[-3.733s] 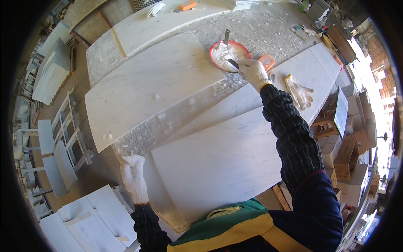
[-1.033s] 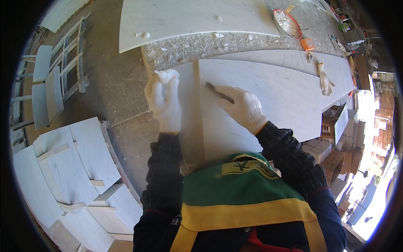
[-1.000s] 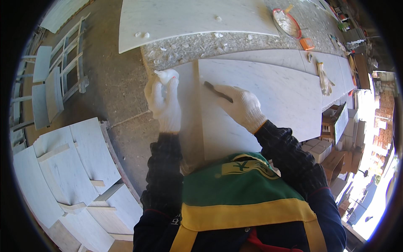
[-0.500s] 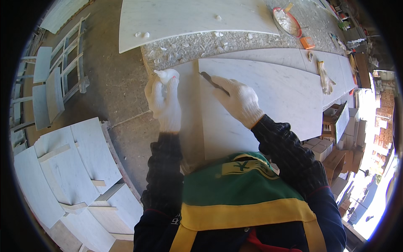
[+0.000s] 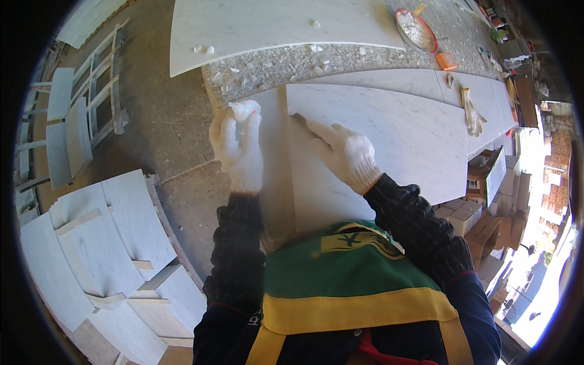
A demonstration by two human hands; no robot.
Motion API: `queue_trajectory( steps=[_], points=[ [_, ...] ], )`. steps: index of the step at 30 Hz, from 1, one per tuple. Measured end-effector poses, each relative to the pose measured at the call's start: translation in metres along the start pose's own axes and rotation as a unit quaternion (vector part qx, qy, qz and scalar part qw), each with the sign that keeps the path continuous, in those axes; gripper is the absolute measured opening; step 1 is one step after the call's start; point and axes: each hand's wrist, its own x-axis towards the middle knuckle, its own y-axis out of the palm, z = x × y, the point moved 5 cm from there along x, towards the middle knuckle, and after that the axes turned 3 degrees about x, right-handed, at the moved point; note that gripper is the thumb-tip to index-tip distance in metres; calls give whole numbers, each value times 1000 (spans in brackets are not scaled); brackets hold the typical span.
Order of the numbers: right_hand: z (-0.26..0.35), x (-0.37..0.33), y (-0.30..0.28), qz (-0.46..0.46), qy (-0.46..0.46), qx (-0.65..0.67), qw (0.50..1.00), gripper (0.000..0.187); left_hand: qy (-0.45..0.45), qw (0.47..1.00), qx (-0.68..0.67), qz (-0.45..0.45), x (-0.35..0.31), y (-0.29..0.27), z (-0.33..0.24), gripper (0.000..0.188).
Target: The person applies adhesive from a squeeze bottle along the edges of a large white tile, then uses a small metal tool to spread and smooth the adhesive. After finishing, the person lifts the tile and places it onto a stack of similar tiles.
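My left hand [image 5: 236,146], in a white knit glove, closes around a smooth white lump [image 5: 246,109] that pokes out above the fingers. It is beside the left end of a white veined slab [image 5: 377,140]. Over that slab, my gloved right hand [image 5: 350,155] grips a thin dark scraper [image 5: 298,119]. The scraper's tip is close to the slab's left edge; whether it touches I cannot tell. A lighter strip [image 5: 275,158] runs along this edge, between the two hands.
Another white slab [image 5: 280,24] lies across the bench's far side, above a speckled surface [image 5: 261,67] strewn with white chips. A red-rimmed bowl [image 5: 417,30], an orange box [image 5: 446,61] and a loose glove [image 5: 472,112] sit farther right. Stacked panels [image 5: 103,243] stand lower left.
My right hand and the scraper have shifted slightly toward me, down along the slab's edge. The white lump in my left hand has turned a little; that hand stays nearly in place.
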Motion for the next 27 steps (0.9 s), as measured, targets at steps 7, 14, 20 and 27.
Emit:
queue_trajectory(
  steps=[7,14,20,27],
  points=[
    [-1,7,1,-28,-21,-3,999,36,-6,998,-41,38,3,1,-6,22],
    [-23,-50,-18,-25,-53,37,998,36,-28,996,-15,83,0,-8,-3,27],
    [-75,-90,-34,-101,-45,60,992,43,15,974,131,185,11,-37,-20,31],
    [-86,-94,-30,-119,-37,55,991,41,230,907,211,283,25,-18,-49,25]
  ],
)
